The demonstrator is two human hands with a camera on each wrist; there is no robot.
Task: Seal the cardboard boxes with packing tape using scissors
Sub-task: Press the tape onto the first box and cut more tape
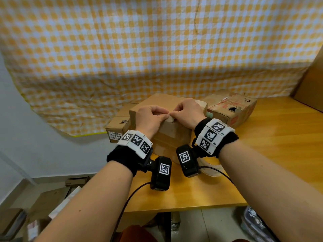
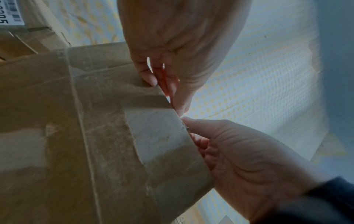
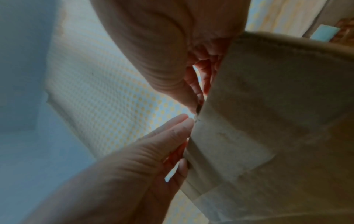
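Both my left hand [image 1: 150,117] and right hand [image 1: 187,112] pinch the box [image 1: 172,135] top edge; old tape might tear or restick crooked.

A yellow wooden surface [image 1: 262,163] is seen, and three cardboard boxes are carried on it — a tall box [image 1: 167,137] near the front, a low labelled box [image 1: 116,131] just beside it on the left, and a worn, torn box [image 1: 232,110] behind on the right.
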